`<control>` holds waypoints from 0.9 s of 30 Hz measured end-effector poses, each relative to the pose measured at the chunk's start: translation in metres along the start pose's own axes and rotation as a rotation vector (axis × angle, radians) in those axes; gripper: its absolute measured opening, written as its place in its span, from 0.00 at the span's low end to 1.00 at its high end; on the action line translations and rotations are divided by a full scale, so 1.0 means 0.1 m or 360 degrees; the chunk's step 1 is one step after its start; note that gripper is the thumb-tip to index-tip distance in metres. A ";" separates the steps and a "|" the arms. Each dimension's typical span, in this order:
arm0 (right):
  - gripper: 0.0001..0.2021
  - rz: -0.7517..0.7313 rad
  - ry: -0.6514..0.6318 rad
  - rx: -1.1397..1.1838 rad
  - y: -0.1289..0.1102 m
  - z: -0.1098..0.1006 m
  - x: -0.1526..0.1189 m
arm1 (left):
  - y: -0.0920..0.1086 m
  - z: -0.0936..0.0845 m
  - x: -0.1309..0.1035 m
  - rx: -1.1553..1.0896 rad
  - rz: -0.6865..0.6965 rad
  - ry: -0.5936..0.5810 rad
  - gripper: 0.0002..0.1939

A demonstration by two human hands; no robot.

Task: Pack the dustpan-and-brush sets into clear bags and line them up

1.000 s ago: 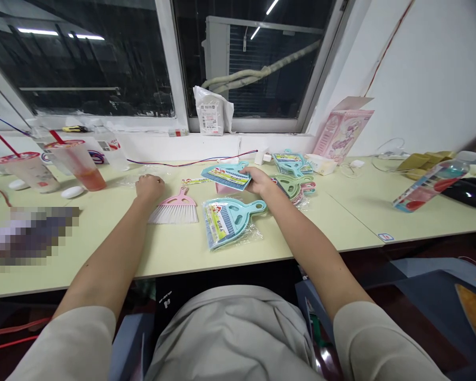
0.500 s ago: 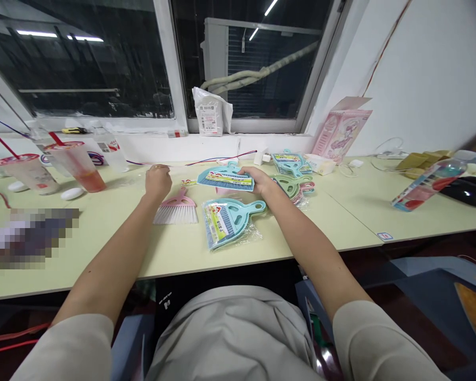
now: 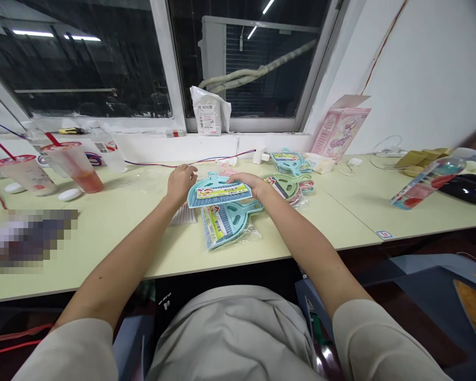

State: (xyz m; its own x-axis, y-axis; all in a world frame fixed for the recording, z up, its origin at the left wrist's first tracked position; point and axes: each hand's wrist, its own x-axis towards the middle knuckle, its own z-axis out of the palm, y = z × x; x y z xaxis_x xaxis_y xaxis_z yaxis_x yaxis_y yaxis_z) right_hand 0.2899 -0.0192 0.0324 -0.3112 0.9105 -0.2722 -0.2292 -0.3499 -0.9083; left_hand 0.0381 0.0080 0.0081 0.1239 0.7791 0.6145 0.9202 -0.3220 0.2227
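The left hand (image 3: pixel 181 183) has moved right, in beside the blue set (image 3: pixel 220 193), though I cannot tell whether it grips it. The right hand (image 3: pixel 253 185) holds the set over the table (image 3: pixel 103 227), now seemingly within reach of both hands.

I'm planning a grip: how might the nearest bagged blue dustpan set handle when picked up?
The dustpan set looks like thin moulded plastic, so probably light and stiff. Its loose, wrinkled clear wrapper may slip.

Left grip (image 3: pixel 181 182) curled, right grip (image 3: pixel 252 185) clasping
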 end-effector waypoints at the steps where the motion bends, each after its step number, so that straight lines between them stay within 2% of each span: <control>1: 0.08 0.0070 -0.0005 -0.0071 -0.01 0.00 -0.01 | 0.02 -0.01 0.00 0.0002 -0.0033 -0.0007 0.14; 6: 0.03 0.0298 -0.0169 -0.0236 -0.08 -0.02 -0.03 | 0.12 -0.09 -0.03 0.0070 -0.0312 -0.0029 0.12; 10: 0.02 0.0349 -0.0235 -0.0305 -0.09 -0.02 -0.06 | 0.17 -0.12 -0.05 0.0063 -0.0427 -0.0026 0.10; 15: 0.03 0.0329 -0.0137 -0.0400 -0.08 0.01 -0.08 | 0.19 -0.09 -0.05 -0.0050 -0.0324 0.0021 0.09; 22: 0.05 0.0301 -0.0145 -0.0399 -0.07 -0.01 -0.03 | 0.19 -0.06 -0.05 -0.0385 -0.0125 -0.0021 0.07; 27: 0.09 0.0240 -0.0182 -0.0309 -0.06 -0.09 0.05 | 0.21 -0.06 -0.03 -0.0561 -0.0239 -0.0004 0.04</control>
State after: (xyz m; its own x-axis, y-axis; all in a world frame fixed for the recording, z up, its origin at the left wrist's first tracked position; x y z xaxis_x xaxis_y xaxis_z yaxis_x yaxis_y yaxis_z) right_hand 0.2975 -0.0107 0.0337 -0.4334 0.8165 -0.3815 0.0054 -0.4209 -0.9071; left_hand 0.0546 -0.0040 0.0156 -0.0012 0.8329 0.5534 0.7439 -0.3691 0.5571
